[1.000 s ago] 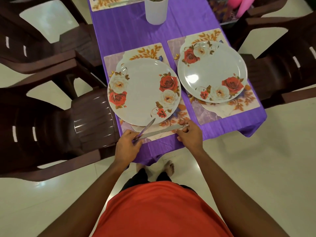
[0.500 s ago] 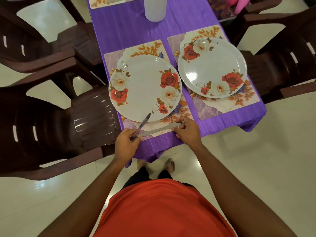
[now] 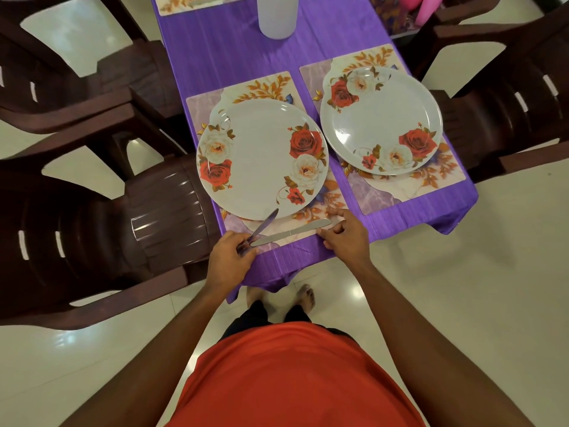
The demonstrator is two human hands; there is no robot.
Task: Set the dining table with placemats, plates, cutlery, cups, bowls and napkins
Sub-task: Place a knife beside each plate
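Slippage threatens: one knife (image 3: 292,232) lies on the placemat (image 3: 264,89) at the near edge of the bench (image 3: 234,57), right grip (image 3: 343,238) loosely curled beside its tip, holding nothing. Left grip (image 3: 229,257) pinches a second knife (image 3: 264,223), whose raised blade could knock the plate (image 3: 261,158).

Soft indoor light, floor glare, wide-angle bending at edges

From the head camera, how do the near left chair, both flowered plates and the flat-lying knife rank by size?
1. chair
2. left plate, right plate: too alike to rank, left one nearer
3. knife
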